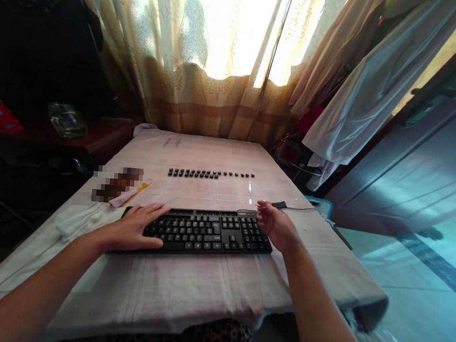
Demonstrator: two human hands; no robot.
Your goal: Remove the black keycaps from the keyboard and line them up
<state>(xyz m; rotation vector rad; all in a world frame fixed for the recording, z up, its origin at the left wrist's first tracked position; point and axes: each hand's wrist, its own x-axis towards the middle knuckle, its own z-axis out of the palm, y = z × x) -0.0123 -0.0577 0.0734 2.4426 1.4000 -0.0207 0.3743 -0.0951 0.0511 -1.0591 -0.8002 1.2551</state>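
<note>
A black computer keyboard [206, 238] lies on the cloth-covered table in front of me. My left hand [139, 226] rests flat over its left end, fingers stretched and thumb apart along the front edge. Over the keyboard's upper right corner, my right hand [275, 225] is closed in a pinch. Something thin seems to show at its fingertips, too small to name. Beyond the keyboard, small black keycaps [193, 174] stand in two lines, the back one longer. Part of the keyboard's upper left rows looks bare of caps.
A small dark block [279, 205] with a thin cable lies behind my right hand. At the left are a blurred-out item [118, 184], a pink-and-yellow strip [124, 198] and crumpled white cloth [77, 222]. A curtain [202, 105] hangs behind the table [218, 282]; a door [422, 140] stands right.
</note>
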